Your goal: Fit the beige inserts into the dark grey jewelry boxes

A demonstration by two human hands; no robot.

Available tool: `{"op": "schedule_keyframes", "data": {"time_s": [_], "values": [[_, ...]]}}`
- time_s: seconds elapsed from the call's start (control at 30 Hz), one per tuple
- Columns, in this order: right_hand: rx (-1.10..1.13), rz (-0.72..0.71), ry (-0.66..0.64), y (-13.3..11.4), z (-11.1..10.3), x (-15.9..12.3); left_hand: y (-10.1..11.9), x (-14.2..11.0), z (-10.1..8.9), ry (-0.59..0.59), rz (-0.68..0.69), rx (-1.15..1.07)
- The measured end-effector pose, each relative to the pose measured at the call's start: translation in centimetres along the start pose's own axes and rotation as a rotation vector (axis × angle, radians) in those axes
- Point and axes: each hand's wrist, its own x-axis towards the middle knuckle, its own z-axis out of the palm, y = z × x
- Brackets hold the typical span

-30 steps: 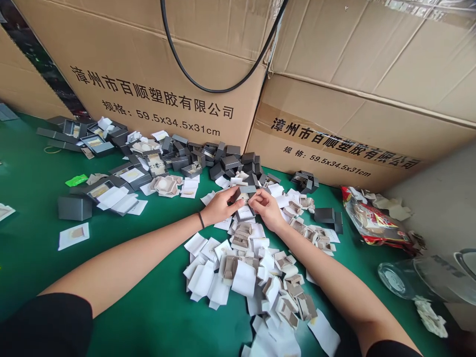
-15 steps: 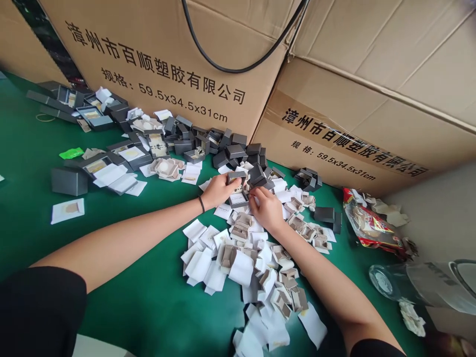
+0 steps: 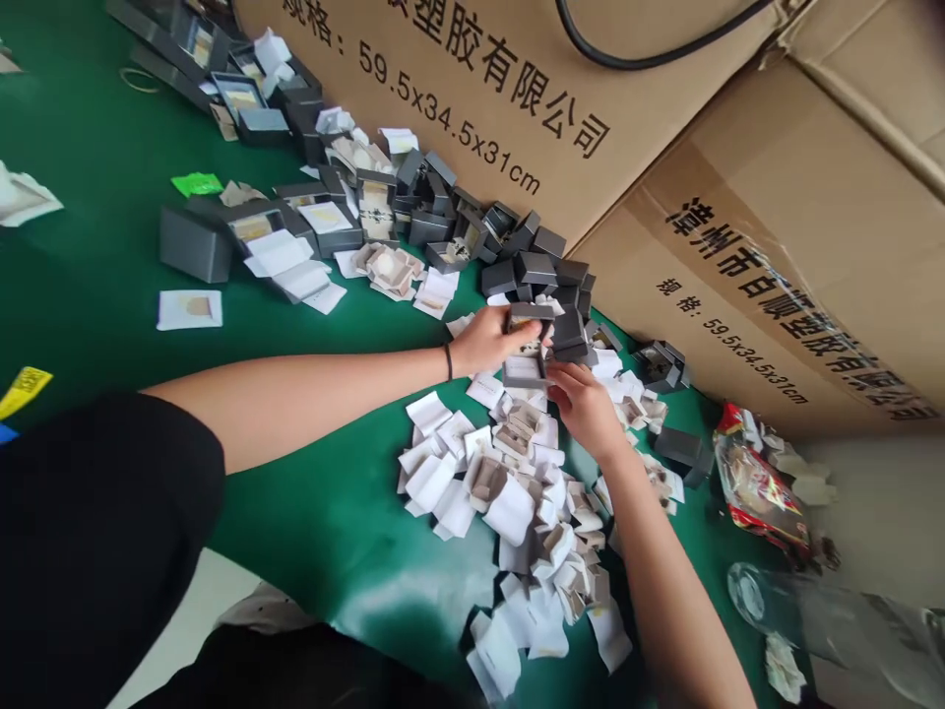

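Note:
My left hand [image 3: 488,340] is closed on a small grey box lid [image 3: 530,315], held just above an open small grey box [image 3: 524,370] that rests on the green table [image 3: 110,177]. My right hand [image 3: 587,404] sits right beside that open box with its fingers curled against the box's right edge. A heap of grey boxes [image 3: 517,266] lies just beyond both hands. Below them spreads a pile of white and beige paper inserts [image 3: 509,502].
Two large cardboard cartons [image 3: 738,197] with printed lettering wall off the back of the table. More grey boxes [image 3: 196,243] and white cards [image 3: 189,309] lie at left. A red snack bag [image 3: 753,487] and a clear glass vessel [image 3: 812,615] are at right.
The view has swung left and tilted. My left hand has lifted the lid off the small box, and my right hand has dropped to the open box on the table.

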Motion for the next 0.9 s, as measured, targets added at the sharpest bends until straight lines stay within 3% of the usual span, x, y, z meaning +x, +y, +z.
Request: {"op": "schedule_keyframes", "data": {"time_s": [0.07, 0.2, 0.37, 0.47, 0.63, 0.77, 0.9], "values": [[-0.031, 0.033, 0.126, 0.0, 1.0, -0.4, 0.1, -0.2, 0.2, -0.088, -0.043, -0.1], [-0.044, 0.096, 0.284, -0.6, 2.2, -0.6, -0.4, -0.2, 0.3, -0.266, -0.136, -0.078], [0.053, 0.145, 0.607, -2.0, 1.5, -0.7, -1.1, 0.3, 0.1, -0.304, -0.24, -0.075], [0.013, 0.154, 0.769, -2.5, 1.2, -0.9, -0.9, 0.3, 0.2, -0.385, -0.242, -0.116], [0.014, 0.058, 0.721, -2.7, 1.6, -1.3, -0.2, 0.0, 0.4, -0.506, -0.145, 0.02], [0.094, 0.062, 0.715, -2.7, 1.7, -1.3, -0.3, 0.0, 0.3, -0.51, -0.027, 0.085], [0.236, 0.072, 0.693, -2.8, 1.6, -1.2, -0.5, 0.2, 0.2, -0.52, -0.044, 0.107]]}}
